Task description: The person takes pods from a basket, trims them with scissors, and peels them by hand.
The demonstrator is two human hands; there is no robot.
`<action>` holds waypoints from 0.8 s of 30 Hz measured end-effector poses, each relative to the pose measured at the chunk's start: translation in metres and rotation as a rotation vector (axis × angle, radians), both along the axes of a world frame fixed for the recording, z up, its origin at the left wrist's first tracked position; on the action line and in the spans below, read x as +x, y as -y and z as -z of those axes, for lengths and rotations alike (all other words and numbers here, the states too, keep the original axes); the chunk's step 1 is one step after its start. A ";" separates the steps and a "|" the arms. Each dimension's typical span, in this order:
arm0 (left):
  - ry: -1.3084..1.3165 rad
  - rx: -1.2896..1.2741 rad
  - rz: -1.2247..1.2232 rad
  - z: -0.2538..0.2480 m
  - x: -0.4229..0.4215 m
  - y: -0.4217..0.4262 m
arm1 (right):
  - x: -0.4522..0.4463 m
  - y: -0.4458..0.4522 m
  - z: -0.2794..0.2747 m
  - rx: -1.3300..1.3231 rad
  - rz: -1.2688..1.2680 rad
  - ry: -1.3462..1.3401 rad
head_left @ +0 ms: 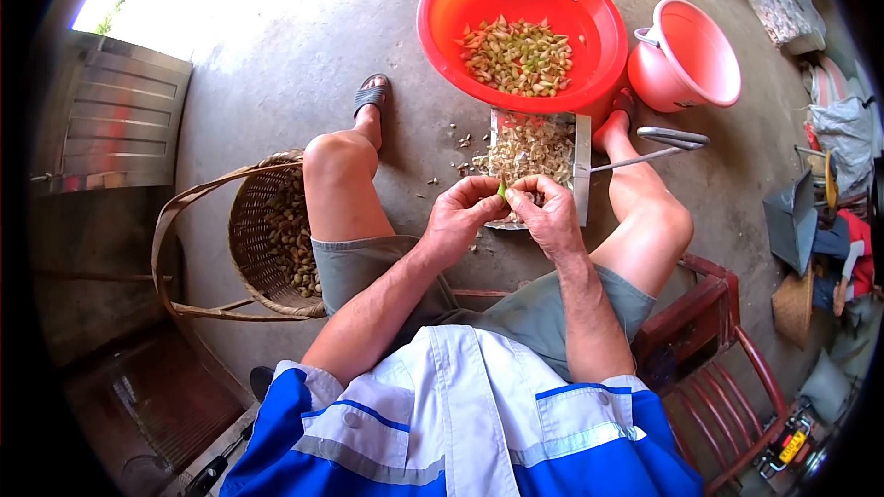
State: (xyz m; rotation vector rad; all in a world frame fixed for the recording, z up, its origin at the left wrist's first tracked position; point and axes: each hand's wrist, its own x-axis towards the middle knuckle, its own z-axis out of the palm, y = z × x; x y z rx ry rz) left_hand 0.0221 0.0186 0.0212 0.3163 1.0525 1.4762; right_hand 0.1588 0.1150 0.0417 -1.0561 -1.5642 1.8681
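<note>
Between the fingertips of my left hand (460, 213) and my right hand (545, 213) is a small green pointed piece (502, 189), like a bud or shoot; I cannot tell its exact kind. Both hands are closed in a pinch, meeting in front of my knees. Beneath them lies a dustpan (582, 166) with a grey handle, heaped with dry pale peelings (534, 149). Just beyond it a wide red basin (442, 46) holds many pale green and yellow pointed pieces (520, 57). By my left knee, a woven basket (247, 230) contains many brownish pieces (293, 239).
A pink bucket (686, 60) stands right of the basin. Loose scraps lie on the concrete floor (267, 64) near the dustpan. A reddish wooden chair (727, 396) is at my right, a metal panel (120, 115) at far left. Clutter, including a straw hat (792, 308), lines the right side.
</note>
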 end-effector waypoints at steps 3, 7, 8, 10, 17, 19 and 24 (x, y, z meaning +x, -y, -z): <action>-0.036 -0.004 0.017 -0.002 0.000 0.000 | 0.002 -0.002 0.005 -0.014 -0.016 0.006; -0.090 -0.004 0.044 -0.004 -0.001 0.000 | 0.005 -0.003 0.009 -0.056 -0.032 0.009; -0.094 -0.002 0.044 -0.004 -0.001 0.000 | 0.005 -0.003 0.010 -0.042 -0.035 0.014; -0.098 0.001 0.040 -0.004 0.000 0.000 | 0.004 -0.001 0.008 -0.056 -0.016 0.011; -0.124 0.012 0.056 -0.008 -0.001 -0.001 | 0.001 0.000 0.006 -0.139 0.010 -0.074; -0.110 0.021 0.065 -0.008 -0.002 -0.001 | 0.003 -0.002 0.005 -0.198 -0.004 -0.091; -0.121 0.033 0.091 -0.008 -0.004 0.000 | 0.004 -0.003 0.008 -0.203 0.002 -0.083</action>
